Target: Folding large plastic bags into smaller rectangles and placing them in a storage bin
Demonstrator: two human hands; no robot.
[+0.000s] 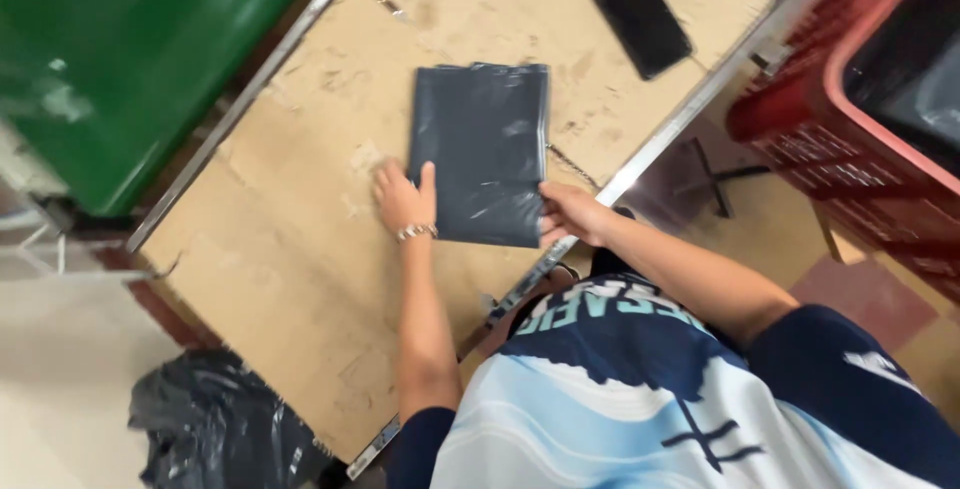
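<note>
left hand (pixel 403 199) lies flat, fingers spread, on the cardboard-topped table (pixel 280 249), its thumb on the left edge of the dark grey plastic mailer bag (pixel 483 154). right hand (pixel 568 215) pinches the bag's near right corner by the table's right edge. a black phone (pixel 641 18) lies at the far right corner.

Dark grey bag (pixel 483 154) on tan (scuffed) cardboard (pixel 300 249); green bin (pixel 130 59), red basket (pixel 850 119).

Under both hands: dark grey plastic mailer bag (pixel 482 154), slightly glossy, faintly creased. Beneath it, matt brown cardboard tabletop (pixel 290 249), scuffed and torn, edged in shiny metal. Beyond: glossy black phone (pixel 641 18). Wrist bracelet (pixel 416 232) metallic.
</note>
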